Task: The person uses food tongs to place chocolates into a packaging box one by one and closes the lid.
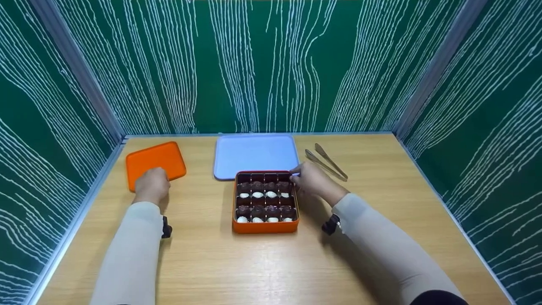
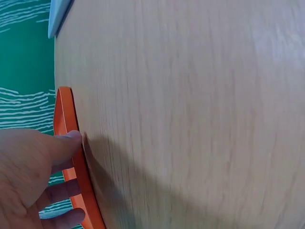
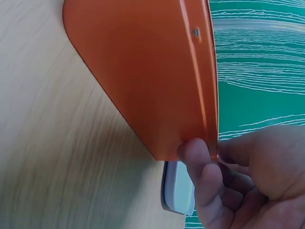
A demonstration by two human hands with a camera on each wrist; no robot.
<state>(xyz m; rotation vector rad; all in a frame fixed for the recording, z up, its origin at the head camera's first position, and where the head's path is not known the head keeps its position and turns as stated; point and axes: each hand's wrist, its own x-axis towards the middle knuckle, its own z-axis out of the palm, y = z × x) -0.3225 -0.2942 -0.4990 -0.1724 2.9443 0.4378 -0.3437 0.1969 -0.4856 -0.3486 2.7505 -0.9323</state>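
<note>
My left hand (image 1: pixel 151 186) is at the near edge of an orange lid (image 1: pixel 159 159) at the far left of the table. The left wrist view shows its thumb and fingers gripping the lid's rim (image 2: pixel 77 157). An orange square box (image 1: pixel 265 228) sits in the middle, open at the top. Inside, a dark divider holds rows of chocolates (image 1: pixel 271 210), some dark and some white. My right hand (image 1: pixel 313 182) pinches the box's far right corner, thumb and fingers on its wall, as the right wrist view also shows.
A light blue tray (image 1: pixel 256 154) lies behind the box, at the table's back edge. Metal tongs (image 1: pixel 326 163) lie to its right, beyond my right hand. Green panels with white lines (image 1: pixel 271 63) enclose the wooden table (image 1: pixel 262 267) at the back and sides.
</note>
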